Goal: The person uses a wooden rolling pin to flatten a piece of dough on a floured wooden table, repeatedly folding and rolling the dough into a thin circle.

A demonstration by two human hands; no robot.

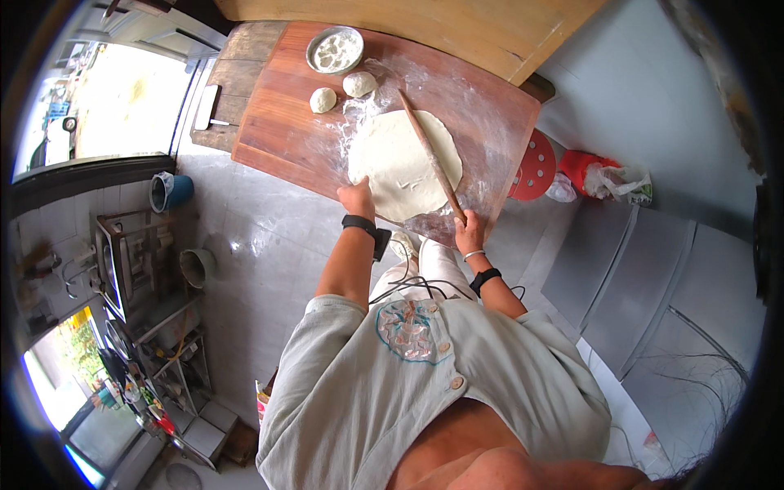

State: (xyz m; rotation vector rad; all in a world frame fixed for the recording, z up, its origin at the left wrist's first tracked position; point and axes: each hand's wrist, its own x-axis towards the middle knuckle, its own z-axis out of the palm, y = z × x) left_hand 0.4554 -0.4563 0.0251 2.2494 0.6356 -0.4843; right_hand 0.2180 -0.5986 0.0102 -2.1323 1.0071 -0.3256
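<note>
A wide, round dough sheet (392, 160) lies flat on the floured wooden board (288, 131), reaching its near edge. Across the sheet's right side rests a slim wooden rolling pin (429, 147), slanting from far left to near right. My right hand (470, 231) grips the pin's near end. My left hand (358, 199) is at the sheet's near left rim, fingers curled and thumb against the dough. Beyond the sheet sit two dough balls, one smaller (323, 100) and one larger (359, 84). A metal bowl (311, 56) of flour stands behind them.
A cleaver (207, 108) lies on the bare wooden tabletop left of the board. Right of the board are a red stool (534, 168) with holes and a red bag (579, 165). A blue bucket (177, 193) and a grey bucket (199, 268) stand at left.
</note>
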